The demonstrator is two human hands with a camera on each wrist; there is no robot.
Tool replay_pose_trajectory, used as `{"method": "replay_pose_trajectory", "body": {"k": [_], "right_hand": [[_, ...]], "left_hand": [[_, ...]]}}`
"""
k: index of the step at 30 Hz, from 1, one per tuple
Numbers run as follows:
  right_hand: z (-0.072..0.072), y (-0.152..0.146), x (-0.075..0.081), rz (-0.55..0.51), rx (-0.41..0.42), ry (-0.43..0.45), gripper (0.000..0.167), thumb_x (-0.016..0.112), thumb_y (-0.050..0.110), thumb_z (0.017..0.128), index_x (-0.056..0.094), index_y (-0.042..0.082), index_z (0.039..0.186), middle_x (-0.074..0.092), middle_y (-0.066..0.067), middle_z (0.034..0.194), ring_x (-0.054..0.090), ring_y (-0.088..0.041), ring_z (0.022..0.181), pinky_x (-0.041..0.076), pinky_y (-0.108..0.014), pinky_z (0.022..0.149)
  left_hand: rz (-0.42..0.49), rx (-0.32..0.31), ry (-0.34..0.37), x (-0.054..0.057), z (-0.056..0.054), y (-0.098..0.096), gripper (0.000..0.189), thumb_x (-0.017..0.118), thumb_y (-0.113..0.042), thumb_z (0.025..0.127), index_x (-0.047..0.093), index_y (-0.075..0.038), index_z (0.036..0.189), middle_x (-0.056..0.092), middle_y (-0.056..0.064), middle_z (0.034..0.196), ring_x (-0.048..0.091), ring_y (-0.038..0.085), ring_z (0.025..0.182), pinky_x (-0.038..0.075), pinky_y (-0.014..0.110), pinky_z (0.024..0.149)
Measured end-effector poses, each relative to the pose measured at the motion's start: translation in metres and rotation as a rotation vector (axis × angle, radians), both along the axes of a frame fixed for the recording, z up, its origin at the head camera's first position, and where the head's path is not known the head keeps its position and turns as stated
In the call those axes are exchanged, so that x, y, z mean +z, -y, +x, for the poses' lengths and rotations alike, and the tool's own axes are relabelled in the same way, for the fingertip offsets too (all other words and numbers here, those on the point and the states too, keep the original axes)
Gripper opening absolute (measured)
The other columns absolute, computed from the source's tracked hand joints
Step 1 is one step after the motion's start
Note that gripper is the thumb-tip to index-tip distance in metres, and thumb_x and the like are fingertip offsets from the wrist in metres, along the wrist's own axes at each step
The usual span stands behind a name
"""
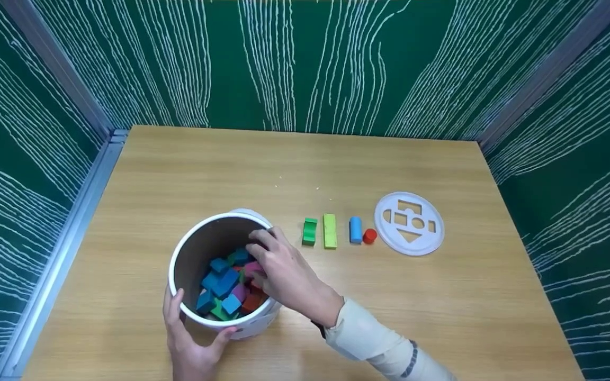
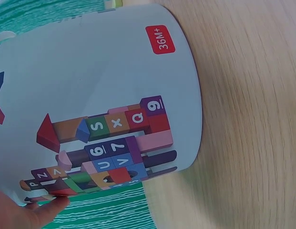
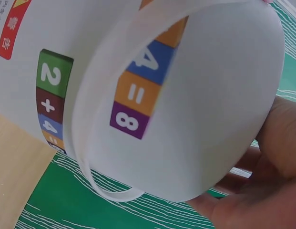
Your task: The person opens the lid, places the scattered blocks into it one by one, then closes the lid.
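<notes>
A white bucket [image 1: 199, 227] holds a heap of coloured toy blocks [image 1: 224, 283], mostly blue, with green, red and pink among them. My left hand [image 1: 191, 338] grips the bucket at its near left side, one fingertip at the rim and the thumb along the front wall. Over the right side of the rim reaches my right hand [image 1: 289, 270], fingers down inside, right at a pink block [image 1: 252, 268]. Its fingertips are partly hidden, so I cannot tell whether they pinch that block. In the right wrist view the bucket wall [image 3: 209, 95] and its loose handle [image 3: 90, 95] cover those fingers.
Right of the bucket lie a green block with a curved notch [image 1: 309, 232], a yellow-green bar [image 1: 329, 231], a blue cylinder [image 1: 356, 230] and a short red cylinder [image 1: 370, 236]. Beside them lies a white lid [image 1: 420, 251] with shaped holes. Green patterned walls enclose the wooden table [image 1: 389, 164].
</notes>
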State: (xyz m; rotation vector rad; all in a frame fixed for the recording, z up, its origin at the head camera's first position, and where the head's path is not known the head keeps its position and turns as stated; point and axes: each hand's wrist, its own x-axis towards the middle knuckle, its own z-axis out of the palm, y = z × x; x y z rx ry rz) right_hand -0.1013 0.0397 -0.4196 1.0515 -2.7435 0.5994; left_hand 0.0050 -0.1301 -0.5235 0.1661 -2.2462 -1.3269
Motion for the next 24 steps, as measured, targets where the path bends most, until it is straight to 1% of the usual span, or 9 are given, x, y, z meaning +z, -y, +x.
{"method": "replay_pose_trajectory", "body": {"k": [7, 11, 14, 16, 19, 21, 23, 24], "right_hand": [[0.001, -0.003, 0.002, -0.087, 0.019, 0.023, 0.034, 0.075, 0.019, 0.082, 0.068, 0.008, 0.113, 0.058, -0.009, 0.123, 0.051, -0.022, 0.110, 0.053, -0.028, 0.085], [0.000, -0.006, 0.004, -0.129, 0.043, 0.021, 0.030, 0.075, 0.016, 0.082, 0.068, 0.008, 0.110, 0.059, -0.008, 0.119, 0.052, -0.021, 0.108, 0.053, -0.026, 0.085], [0.000, -0.009, 0.005, -0.162, 0.055, 0.012, 0.026, 0.074, 0.017, 0.083, 0.069, 0.009, 0.107, 0.061, -0.007, 0.116, 0.052, -0.019, 0.105, 0.053, -0.023, 0.083], [0.000, -0.012, 0.006, -0.188, 0.057, -0.001, 0.023, 0.073, 0.017, 0.083, 0.069, 0.010, 0.105, 0.061, -0.006, 0.114, 0.052, -0.018, 0.103, 0.053, -0.020, 0.081], [-0.002, -0.017, 0.007, -0.232, 0.053, -0.032, 0.019, 0.072, 0.017, 0.084, 0.070, 0.009, 0.102, 0.062, -0.006, 0.111, 0.052, -0.017, 0.100, 0.053, -0.019, 0.079], [-0.004, -0.021, 0.006, -0.251, 0.042, -0.058, 0.017, 0.071, 0.016, 0.084, 0.070, 0.009, 0.100, 0.062, -0.006, 0.109, 0.053, -0.017, 0.098, 0.052, -0.019, 0.079], [-0.006, -0.025, 0.005, -0.269, 0.032, -0.076, 0.016, 0.071, 0.015, 0.085, 0.070, 0.010, 0.099, 0.062, -0.005, 0.107, 0.053, -0.017, 0.098, 0.052, -0.019, 0.080], [-0.007, -0.027, 0.005, -0.274, 0.025, -0.080, 0.016, 0.071, 0.016, 0.085, 0.070, 0.010, 0.099, 0.061, -0.005, 0.107, 0.053, -0.017, 0.098, 0.052, -0.019, 0.080]], "left_hand": [[-0.008, 0.027, 0.016, -0.001, 0.000, 0.000, 0.099, 0.085, -0.010, 0.066, 0.025, -0.012, 0.145, 0.020, 0.010, 0.154, 0.025, 0.032, 0.134, 0.033, 0.064, 0.100], [-0.017, 0.028, -0.004, -0.001, -0.001, 0.000, 0.098, 0.085, -0.013, 0.067, 0.025, -0.011, 0.145, 0.021, 0.009, 0.154, 0.025, 0.031, 0.134, 0.034, 0.062, 0.101], [-0.027, 0.020, -0.012, -0.002, -0.001, 0.000, 0.098, 0.085, -0.015, 0.068, 0.025, -0.011, 0.145, 0.021, 0.010, 0.153, 0.026, 0.030, 0.134, 0.034, 0.053, 0.105], [-0.034, 0.015, -0.014, -0.003, -0.001, 0.001, 0.099, 0.085, -0.014, 0.067, 0.025, -0.010, 0.145, 0.021, 0.011, 0.153, 0.025, 0.030, 0.134, 0.034, 0.050, 0.106], [-0.025, 0.010, -0.007, -0.003, -0.001, 0.001, 0.100, 0.086, -0.014, 0.067, 0.024, -0.009, 0.145, 0.020, 0.011, 0.153, 0.025, 0.028, 0.135, 0.032, 0.034, 0.110], [-0.023, 0.003, -0.021, -0.003, -0.001, 0.002, 0.100, 0.086, -0.014, 0.066, 0.025, -0.008, 0.145, 0.020, 0.013, 0.153, 0.025, 0.027, 0.135, 0.031, 0.029, 0.110], [-0.020, -0.001, -0.034, -0.005, -0.002, 0.002, 0.100, 0.087, -0.016, 0.066, 0.025, -0.006, 0.144, 0.021, 0.014, 0.153, 0.023, 0.022, 0.136, 0.027, 0.018, 0.108], [-0.021, -0.006, -0.047, -0.005, -0.002, 0.002, 0.100, 0.087, -0.016, 0.066, 0.025, -0.006, 0.144, 0.021, 0.015, 0.152, 0.023, 0.022, 0.136, 0.026, 0.017, 0.108]]}}
